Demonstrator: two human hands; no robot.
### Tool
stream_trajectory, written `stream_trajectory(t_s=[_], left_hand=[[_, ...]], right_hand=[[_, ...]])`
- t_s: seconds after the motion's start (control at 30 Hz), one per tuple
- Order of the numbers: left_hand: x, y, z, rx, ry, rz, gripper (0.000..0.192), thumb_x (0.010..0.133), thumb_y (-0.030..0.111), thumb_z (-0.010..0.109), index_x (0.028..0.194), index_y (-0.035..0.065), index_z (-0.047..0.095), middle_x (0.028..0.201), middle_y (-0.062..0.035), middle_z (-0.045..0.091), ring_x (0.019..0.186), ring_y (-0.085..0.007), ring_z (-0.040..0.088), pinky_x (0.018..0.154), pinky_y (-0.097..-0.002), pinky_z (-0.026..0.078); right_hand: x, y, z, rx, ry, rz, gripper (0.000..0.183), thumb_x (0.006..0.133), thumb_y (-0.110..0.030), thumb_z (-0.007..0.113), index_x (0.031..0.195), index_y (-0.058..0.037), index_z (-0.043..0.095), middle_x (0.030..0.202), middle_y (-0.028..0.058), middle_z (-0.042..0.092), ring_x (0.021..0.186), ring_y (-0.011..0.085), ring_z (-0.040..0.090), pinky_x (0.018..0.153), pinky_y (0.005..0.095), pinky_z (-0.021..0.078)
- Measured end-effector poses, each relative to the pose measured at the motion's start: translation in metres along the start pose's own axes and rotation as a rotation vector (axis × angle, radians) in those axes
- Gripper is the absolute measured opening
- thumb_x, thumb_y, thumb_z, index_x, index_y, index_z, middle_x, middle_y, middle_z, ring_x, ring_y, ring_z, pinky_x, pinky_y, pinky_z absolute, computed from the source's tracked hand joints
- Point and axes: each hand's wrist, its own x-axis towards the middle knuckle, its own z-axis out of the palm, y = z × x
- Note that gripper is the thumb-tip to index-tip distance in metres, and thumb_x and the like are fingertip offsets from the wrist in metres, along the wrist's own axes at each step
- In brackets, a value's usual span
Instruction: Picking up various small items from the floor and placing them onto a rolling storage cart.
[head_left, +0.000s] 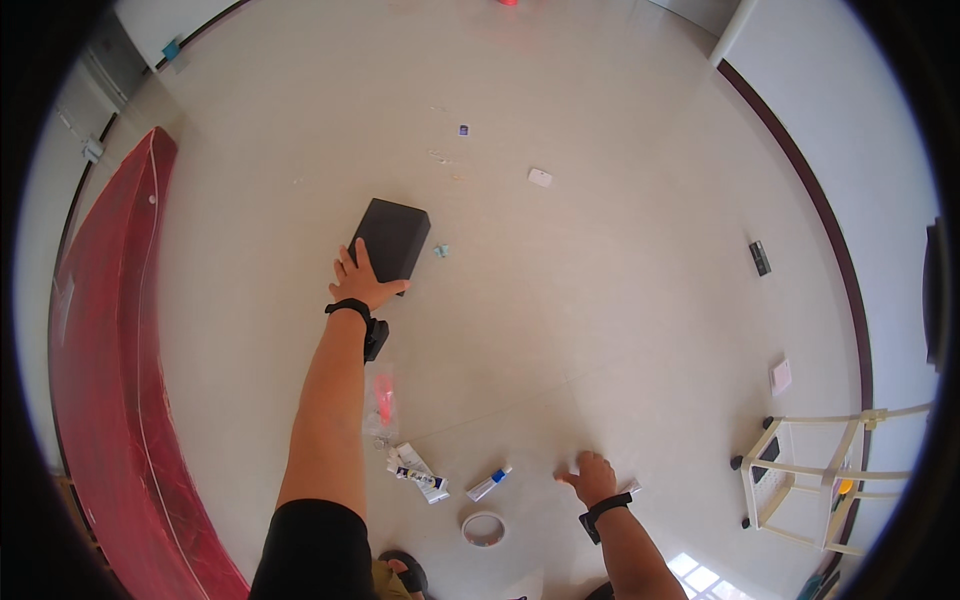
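Observation:
My left hand (367, 281) is at the near left end of a black box (394, 229), fingers spread. Its index finger lies by the box's left edge and its thumb by the near right corner; the other fingers fan out past the left side. Whether the palm presses on the box is hidden. My right hand (592, 478) is low over the floor at the near right, thumb apart from bent fingers, with nothing visible in it. A small white item (631, 486) shows beside its wrist. Left of it are a blue-capped tube (489, 483) and a roll of tape (484, 529).
Tubes (421, 476) and a bagged pink item (384, 401) lie by my left forearm. A small light-blue item (442, 251) sits right of the box. Farther off is a white card (540, 177). A red covered pad (105, 360) lines the left; a wheeled cart (795, 471) stands right.

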Motion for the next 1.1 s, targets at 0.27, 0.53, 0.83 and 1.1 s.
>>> stream_trajectory(t_s=[0.27, 0.53, 0.83, 1.1], left_hand=[[-0.002, 0.011, 0.032, -0.047, 0.001, 0.002, 0.124, 0.064, 0.055, 0.079, 0.154, 0.0153, 0.004, 0.157, -0.0244, 0.006, 0.142, -0.0473, 0.011, 0.109, -0.0549, 0.032], [-0.058, -0.022, 0.019, -1.432, -0.333, 0.049, 0.105, 0.071, 0.067, 0.066, 0.15, 0.015, 0.021, 0.149, -0.0104, 0.031, 0.119, -0.0358, 0.046, 0.097, -0.0466, 0.041], [-0.349, 0.046, -0.079, -1.615, -0.883, 0.414, 0.073, 0.09, 0.065, 0.035, 0.143, 0.0139, 0.036, 0.135, -0.009, 0.048, 0.107, -0.0293, 0.051, 0.094, -0.0437, 0.043], [-0.466, 0.11, -0.102, -1.457, -1.186, 0.563, 0.097, 0.08, 0.081, 0.023, 0.142, 0.0086, 0.039, 0.133, -0.0153, 0.051, 0.109, -0.031, 0.052, 0.095, -0.0441, 0.041]], right_hand=[[0.005, 0.004, -0.015, 0.048, -0.015, 0.043, 0.056, 0.068, -0.048, 0.08, 0.096, -0.0045, 0.06, 0.097, 0.0177, 0.062, 0.093, 0.0376, 0.06, 0.078, 0.0466, 0.0496], [0.015, -0.007, 0.002, 0.022, 0.038, 0.022, 0.056, 0.067, -0.048, 0.081, 0.097, -0.0055, 0.061, 0.096, 0.0153, 0.063, 0.094, 0.0349, 0.062, 0.079, 0.0445, 0.0508], [-0.077, 0.069, -0.024, 0.227, -0.173, -0.016, 0.063, 0.075, -0.054, 0.073, 0.111, -0.0037, 0.062, 0.112, 0.0191, 0.063, 0.107, 0.0357, 0.059, 0.091, 0.0435, 0.0474], [-0.174, 0.1, -0.215, 1.005, -0.105, -0.33, 0.064, 0.094, -0.05, 0.056, 0.136, -0.0033, 0.045, 0.128, 0.0146, 0.056, 0.118, 0.0242, 0.054, 0.099, 0.0377, 0.0438]])
